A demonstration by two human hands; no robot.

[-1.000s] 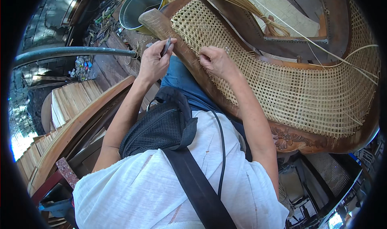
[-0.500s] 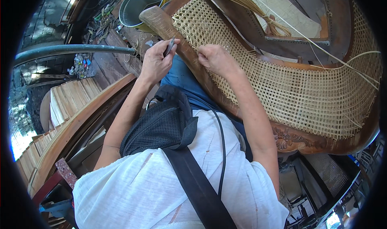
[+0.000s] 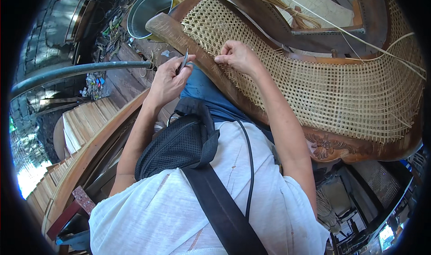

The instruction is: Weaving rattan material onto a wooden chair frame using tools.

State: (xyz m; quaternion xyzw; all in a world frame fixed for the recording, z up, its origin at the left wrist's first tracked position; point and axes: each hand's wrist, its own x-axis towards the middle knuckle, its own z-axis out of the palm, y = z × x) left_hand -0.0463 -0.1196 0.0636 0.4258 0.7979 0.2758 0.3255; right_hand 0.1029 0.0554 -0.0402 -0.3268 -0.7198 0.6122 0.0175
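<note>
My left hand [image 3: 168, 80] is closed around a small pointed metal tool [image 3: 183, 62], its thin tip sticking up past the fingers. It sits just left of the wooden frame rail [image 3: 195, 46] of a carved chair piece. Over that rail's inner edge, my right hand [image 3: 239, 57] pinches with thumb and forefinger; whatever is between them is too small to make out. Beneath and beside it spreads the woven cane panel [image 3: 332, 97], an open lattice that narrows toward the upper left. Loose pale cane strands [image 3: 354, 38] stretch across the panel's upper right.
A metal bucket [image 3: 150, 13] stands beyond the rail's end. A bundle of cane strips [image 3: 287, 10] lies over another wooden frame [image 3: 314, 42]. A curved pipe [image 3: 81, 69] juts in from the left, above stacked wood pieces [image 3: 92, 120]. A black mesh bag [image 3: 173, 142] hangs at my chest.
The view has shifted slightly, so the chair piece appears further left and up. My right hand's fingers have turned from a curled fist to a pinch at the rail. My left hand still holds the tool.
</note>
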